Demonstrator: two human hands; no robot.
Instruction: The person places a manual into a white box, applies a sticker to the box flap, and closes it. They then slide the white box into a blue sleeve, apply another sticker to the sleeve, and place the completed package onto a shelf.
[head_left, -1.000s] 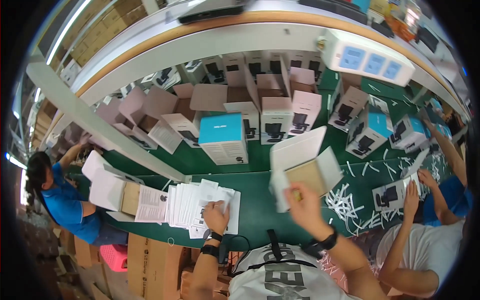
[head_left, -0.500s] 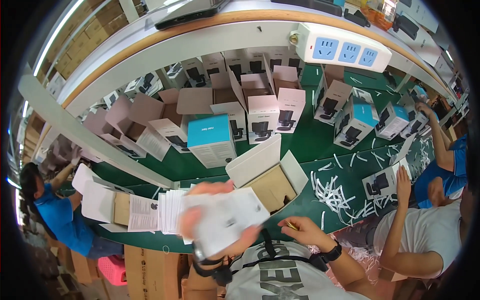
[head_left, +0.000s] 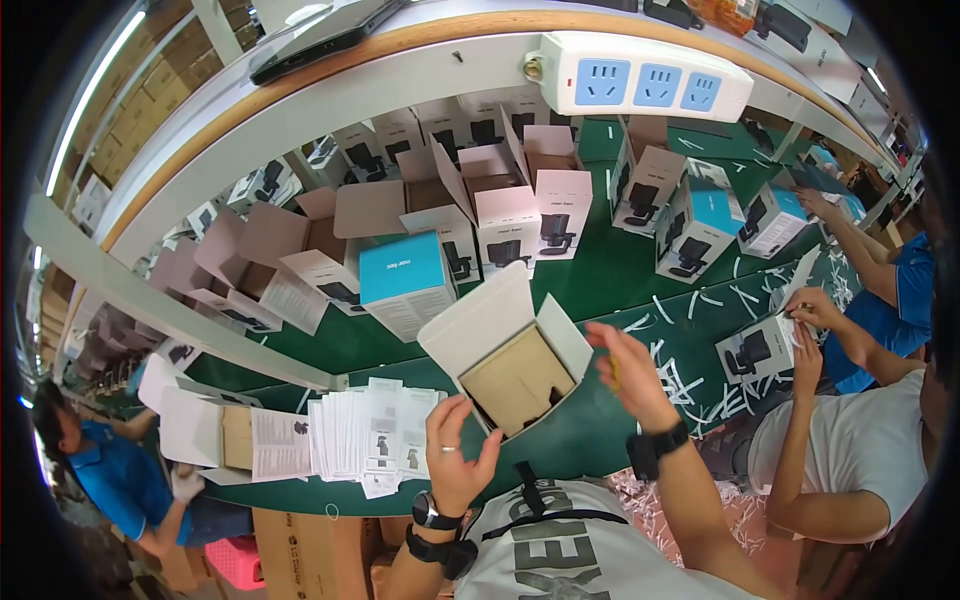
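An open white carton (head_left: 478, 312) with its flaps up stands in front of me at the table's near edge. A brown cardboard insert (head_left: 518, 378) with a dark cutout fills it. My left hand (head_left: 458, 450) is open at the carton's near left corner, fingers apart, holding nothing. My right hand (head_left: 632, 375) is just right of the carton's side flap, with a small yellow thing (head_left: 615, 374) tucked in its fingers; its kind is too small to tell. Left of my left hand lies a fanned row of printed leaflets (head_left: 340, 435).
Another open carton (head_left: 190, 420) stands far left. A blue-topped box (head_left: 400, 268) and several open boxes (head_left: 505, 225) line the back, under a shelf with a power strip (head_left: 645, 80). White paper strips (head_left: 675, 390) litter the right. Co-workers sit on both sides, one handling a box (head_left: 755, 350).
The white papers or flat packet in my left hand are gone from it, and that hand is at the carton. My right hand rose to the carton's right side. The view shifted slightly.
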